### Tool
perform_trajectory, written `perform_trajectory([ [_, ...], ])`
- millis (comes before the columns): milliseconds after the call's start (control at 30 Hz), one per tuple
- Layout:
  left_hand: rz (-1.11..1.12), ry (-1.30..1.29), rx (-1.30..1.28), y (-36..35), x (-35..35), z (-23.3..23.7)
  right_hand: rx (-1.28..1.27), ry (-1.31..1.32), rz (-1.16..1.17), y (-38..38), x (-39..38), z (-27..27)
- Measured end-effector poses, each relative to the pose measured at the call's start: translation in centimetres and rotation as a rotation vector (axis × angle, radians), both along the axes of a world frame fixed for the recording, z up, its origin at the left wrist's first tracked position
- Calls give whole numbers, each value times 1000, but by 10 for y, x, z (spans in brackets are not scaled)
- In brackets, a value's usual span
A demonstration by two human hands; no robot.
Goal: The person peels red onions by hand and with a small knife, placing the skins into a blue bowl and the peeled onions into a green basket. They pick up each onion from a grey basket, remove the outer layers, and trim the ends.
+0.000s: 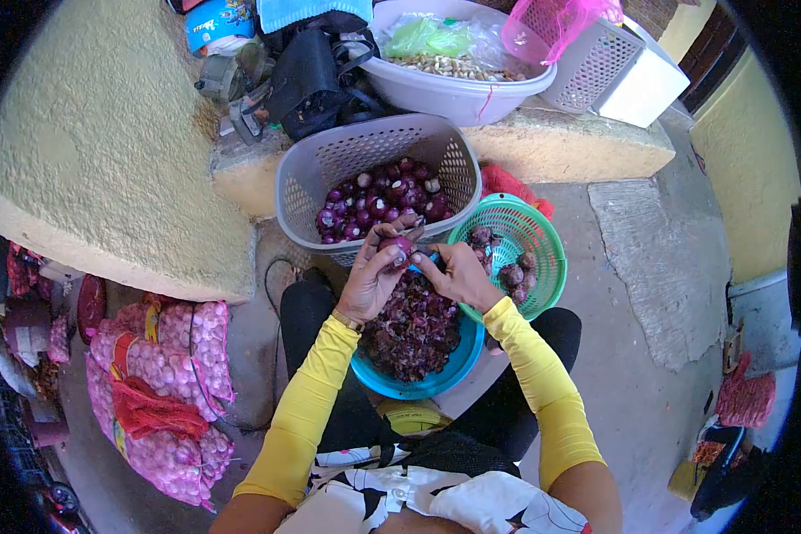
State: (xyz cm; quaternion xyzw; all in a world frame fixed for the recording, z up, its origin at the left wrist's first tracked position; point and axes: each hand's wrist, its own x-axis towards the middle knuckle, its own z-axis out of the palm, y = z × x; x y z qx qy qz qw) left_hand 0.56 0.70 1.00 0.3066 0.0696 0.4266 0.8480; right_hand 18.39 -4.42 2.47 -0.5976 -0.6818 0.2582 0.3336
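A red onion [396, 252] is held in the fingers of my left hand [368, 283], above the blue basin. My right hand [461, 278] is closed in a pinch against the onion's right side; I cannot make out what is between its fingertips. Below both hands, the blue basin [392, 387] holds a heap of dark, dry onion skins [411, 334]. Just beyond, a grey perforated basket [304, 147] contains many shiny purple onions [378, 200]. The green colander [554, 267] at right holds several duller, unpeeled onions [518, 274].
Pink net sacks of bulbs [147, 356] lie at left by a wall [89, 151]. On the back ledge [570, 142] stand a black bag [304, 84] and a white tub [472, 105]. A red net [505, 181] lies behind the colander. Concrete floor [632, 400] extends right.
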Motion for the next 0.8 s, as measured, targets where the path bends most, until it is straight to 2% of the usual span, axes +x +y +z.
perform_trajectory([
  [100,23,-10,33,1,1,-1,132,83,-25,-1,-4,4],
  [333,8,-2,26,1,0,0,67,27,-29,-1,-3,9],
  [400,2,0,26,1,1,3,210,75,1,-1,-5,9],
  [533,8,35,66,-2,-1,6,86,90,7,0,-2,0],
  [600,-1,37,69,-2,-1,6,-65,45,-3,3,1,-5],
  [733,-14,53,50,-2,-1,5,-81,92,22,4,0,-8],
  [800,-15,56,41,-2,0,4,46,191,34,3,-2,-4],
])
